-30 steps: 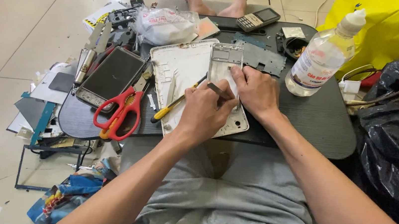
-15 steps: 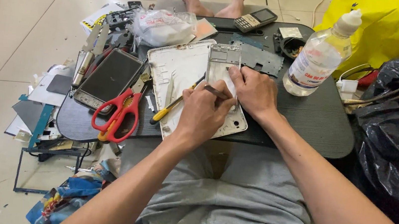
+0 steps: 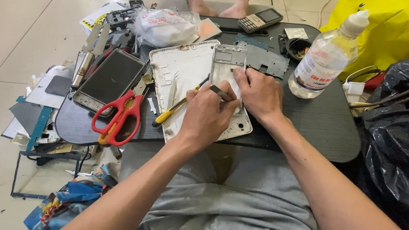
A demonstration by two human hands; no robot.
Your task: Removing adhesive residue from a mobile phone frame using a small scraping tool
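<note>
Two hands work a stripped phone frame (image 3: 229, 64) on the white panel (image 3: 178, 76): left hand (image 3: 208, 114) pinches a slim tool (image 3: 220, 93), right hand (image 3: 260, 91) presses the frame down. Screen (image 3: 111, 79) already removed; frame apparently unfinished.

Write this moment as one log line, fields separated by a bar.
left hand: holds thin metal tool on phone frame | right hand: steadies frame | under: white tablet back cover | nearby: red scissors, yellow-handled screwdriver
</note>
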